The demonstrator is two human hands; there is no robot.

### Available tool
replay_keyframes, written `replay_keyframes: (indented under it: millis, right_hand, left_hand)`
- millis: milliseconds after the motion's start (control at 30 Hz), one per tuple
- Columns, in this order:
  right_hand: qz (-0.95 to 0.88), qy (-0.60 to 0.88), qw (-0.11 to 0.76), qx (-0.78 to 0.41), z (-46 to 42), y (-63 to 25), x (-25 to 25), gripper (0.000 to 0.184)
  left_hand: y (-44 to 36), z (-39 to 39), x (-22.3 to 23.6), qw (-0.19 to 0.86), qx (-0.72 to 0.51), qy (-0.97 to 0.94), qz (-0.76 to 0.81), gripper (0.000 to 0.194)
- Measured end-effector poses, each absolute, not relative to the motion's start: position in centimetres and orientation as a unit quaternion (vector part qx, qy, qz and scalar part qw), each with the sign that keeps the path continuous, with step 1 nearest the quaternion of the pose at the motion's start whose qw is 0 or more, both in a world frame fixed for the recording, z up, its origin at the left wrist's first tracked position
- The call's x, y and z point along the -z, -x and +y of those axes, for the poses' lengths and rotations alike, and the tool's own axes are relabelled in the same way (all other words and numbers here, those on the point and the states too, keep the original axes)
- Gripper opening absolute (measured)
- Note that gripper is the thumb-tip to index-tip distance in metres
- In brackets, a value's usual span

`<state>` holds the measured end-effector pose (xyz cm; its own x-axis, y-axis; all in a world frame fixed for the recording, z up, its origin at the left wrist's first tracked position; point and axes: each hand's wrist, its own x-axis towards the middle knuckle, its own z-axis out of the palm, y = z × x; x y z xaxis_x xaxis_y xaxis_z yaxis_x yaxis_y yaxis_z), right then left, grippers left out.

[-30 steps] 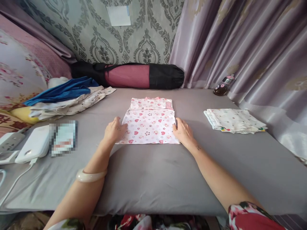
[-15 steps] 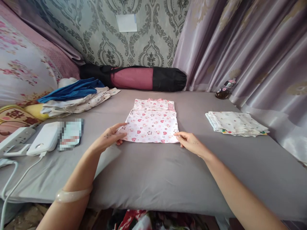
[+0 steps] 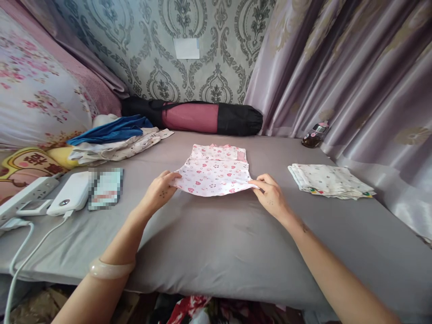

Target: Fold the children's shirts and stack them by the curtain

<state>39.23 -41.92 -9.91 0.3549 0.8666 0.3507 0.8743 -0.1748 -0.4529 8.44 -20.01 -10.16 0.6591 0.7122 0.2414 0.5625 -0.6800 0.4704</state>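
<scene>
A white garment (image 3: 216, 173) with pink hearts and flowers lies partly folded on the grey sheet, its far end turned over in a strip with pink frill along the back. My left hand (image 3: 162, 186) pinches its near left corner between thumb and fingers. At the near right corner, my right hand (image 3: 270, 193) grips the cloth the same way. The near edge is raised off the sheet and sags in the middle between my hands. Fingertips beneath the cloth are hidden.
Folded white cloths (image 3: 330, 180) lie to the right, with a bottle (image 3: 313, 135) behind. A black and pink rolled bag (image 3: 192, 118) lines the wall. At left are heaped clothes (image 3: 114, 135), a white power bank (image 3: 72, 193) with cable, a power strip (image 3: 29, 198) and a blurred-out flat object (image 3: 106, 189).
My hands slid from the garment's sides to its near corners and took hold of them. The near edge has come up off the sheet. The camera view tilted up slightly.
</scene>
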Motion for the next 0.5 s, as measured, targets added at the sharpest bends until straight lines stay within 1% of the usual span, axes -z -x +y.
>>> replay_keyframes:
  millis: [67, 167, 267, 367, 500]
  right_hand:
    - [-0.597, 0.750, 0.283, 0.036, -42.4, -39.4, 9.7, 0.034]
    - [-0.629, 0.733, 0.254, 0.042, -43.6, -39.6, 9.5, 0.040]
    - [-0.636, 0.738, 0.223, 0.023, -45.3, -39.4, 9.1, 0.042]
    - [-0.655, 0.726, 0.210, -0.004, -47.2, -38.7, 8.3, 0.042]
    - [-0.677, 0.703, 0.211, -0.058, -49.0, -37.8, 7.0, 0.039]
  left_hand:
    - [-8.1, -19.9, 10.1, 0.154, -0.194, -0.906, 0.344, 0.038]
    - [-7.3, -20.3, 9.1, 0.151, -0.163, -0.920, 0.321, 0.044]
    - [-6.1, -21.2, 7.6, 0.180, -0.119, -0.931, 0.294, 0.046]
    - [-4.7, -22.2, 6.2, 0.227, -0.082, -0.934, 0.265, 0.046]
    - [-3.7, -23.1, 5.2, 0.261, -0.103, -0.924, 0.261, 0.044]
